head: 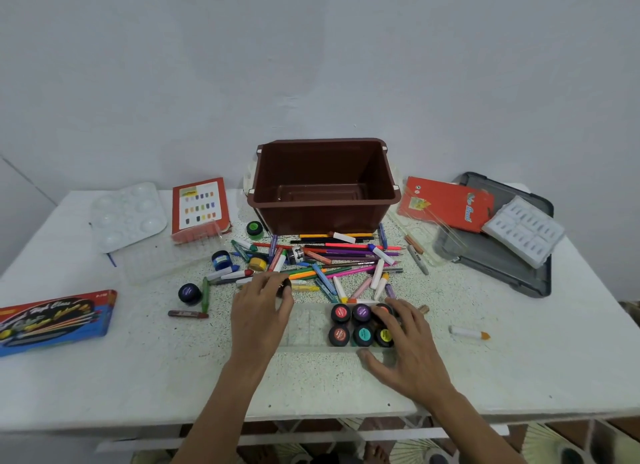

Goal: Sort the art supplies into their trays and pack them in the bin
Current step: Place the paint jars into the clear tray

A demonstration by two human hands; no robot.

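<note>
Our left hand (263,307) curls round a small dark paint jar (286,285) just beyond the clear tray (308,325), which sits near the middle of the desk's (138,377) front edge. Our right hand (408,342) lies spread over the filled jars (362,335) at the tray's right end, gripping nothing. We judge the jars light, rigid and smooth, best pinched by the cap's sides. The thin tray looks flimsy, so we would carry it by both ends to the brown bin (323,172)
</note>
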